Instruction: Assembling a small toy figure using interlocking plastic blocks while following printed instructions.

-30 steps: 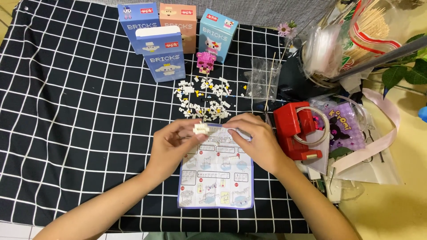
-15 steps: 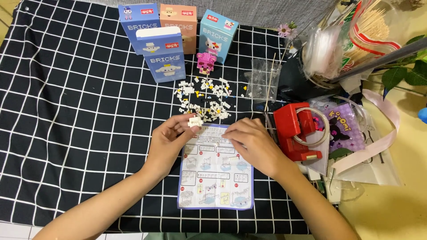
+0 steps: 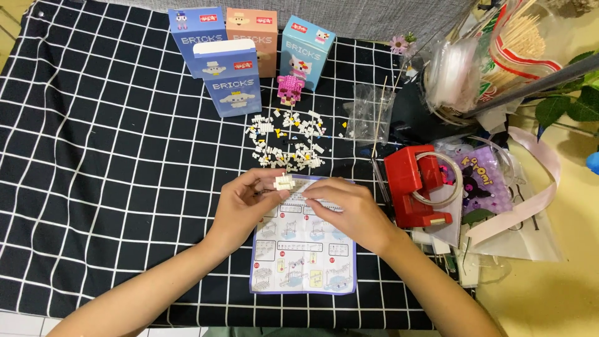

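Blue, peach and teal cartons [image 3: 232,76] stand upper centre; a clear bag [image 3: 368,113] right of them, contents unclear; left hand [image 3: 244,205] pinches a white brick piece [image 3: 284,182] at centre; right hand [image 3: 346,211] rests loosely curled on the leaflet [image 3: 304,256].

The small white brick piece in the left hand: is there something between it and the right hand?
Nothing visible. The left hand holds the white brick piece at its fingertips above the instruction sheet. The right hand rests flat on the sheet just beside it, with open space between them.
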